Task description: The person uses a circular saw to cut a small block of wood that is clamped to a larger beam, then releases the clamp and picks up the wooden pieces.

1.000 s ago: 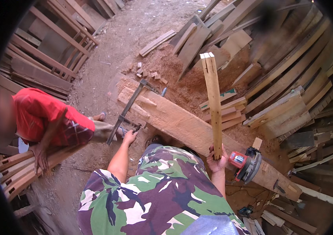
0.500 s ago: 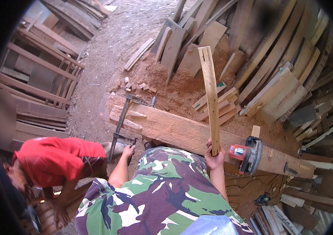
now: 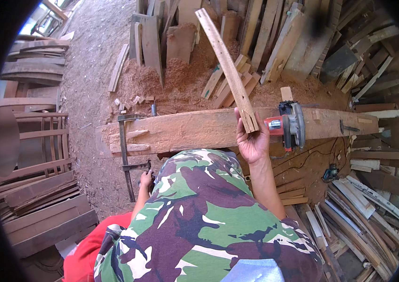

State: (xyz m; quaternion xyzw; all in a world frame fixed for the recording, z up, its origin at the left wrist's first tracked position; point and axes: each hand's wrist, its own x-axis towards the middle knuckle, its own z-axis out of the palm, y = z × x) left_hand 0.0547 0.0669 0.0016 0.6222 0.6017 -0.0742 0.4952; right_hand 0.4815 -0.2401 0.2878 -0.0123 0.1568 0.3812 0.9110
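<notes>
The stick [image 3: 224,66] is up in the air, held by its near end in your right hand [image 3: 253,143] and slanting away from you over the table [image 3: 187,131]. As far as the view shows, nothing has been finished on it: it is not laid on the table and not in the clamp [image 3: 124,155]. The clamp lies across the table's left end, its head at the far edge and its sliding arm on your side; whether it is screwed tight, I cannot tell. The saw [image 3: 297,124] rests on the table just right of your right hand, and no hand is on it.

Your right fingers are curled round the stick, palm facing up, with the thumb on the right side; they look drawn in, pinching its end. Your left hand [image 3: 146,178] is low beside the clamp, its fingers closed about the screw handle, though they are small here and the grip's firmness cannot be told. Two wood strips [image 3: 137,147] sit on the table right of the clamp's bar.
</notes>
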